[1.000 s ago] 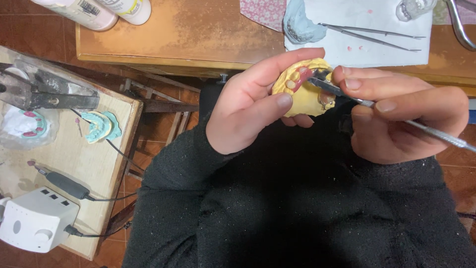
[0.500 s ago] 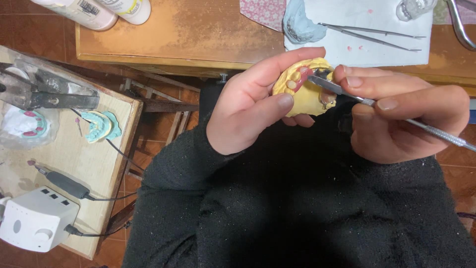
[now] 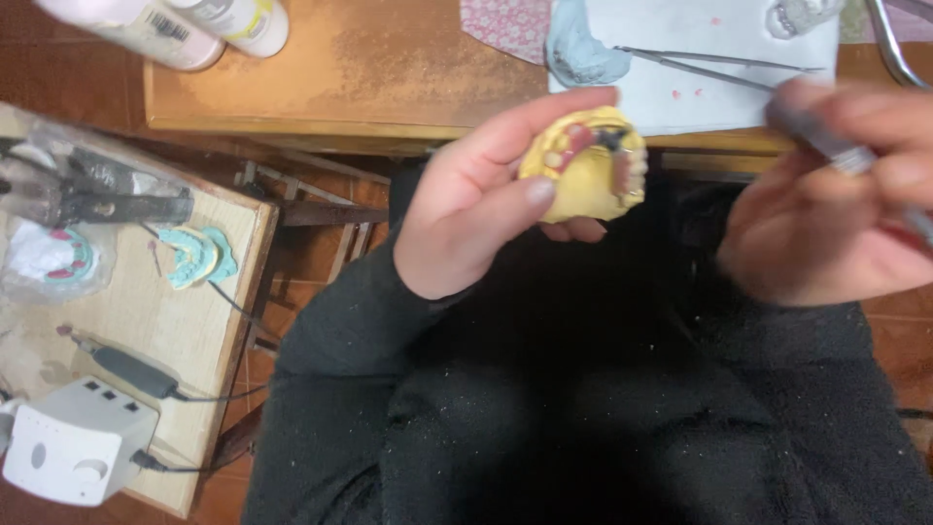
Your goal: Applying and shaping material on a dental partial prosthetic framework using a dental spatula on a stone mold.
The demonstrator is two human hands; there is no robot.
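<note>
My left hand point(image 3: 486, 199) holds a yellow dental cast point(image 3: 586, 170) with pink wax and small teeth set along its arch, over my lap in a black sleeve. My right hand point(image 3: 836, 209), blurred with motion, grips a thin metal hand tool point(image 3: 844, 156) and sits well to the right of the cast, apart from it. The tool's tip is too blurred to make out.
A wooden workbench point(image 3: 350, 78) lies ahead with white paper point(image 3: 700, 58), tweezers point(image 3: 719, 63), a blue-grey impression point(image 3: 583, 53) and two bottles point(image 3: 194, 24). On the left side table point(image 3: 146, 321) are a teal cast point(image 3: 197, 255), a white control box point(image 3: 73, 442) and a handpiece point(image 3: 126, 369).
My right hand has pulled the tool away from the cast, up and to the right. The left hand has turned the cast slightly, showing its arch.
</note>
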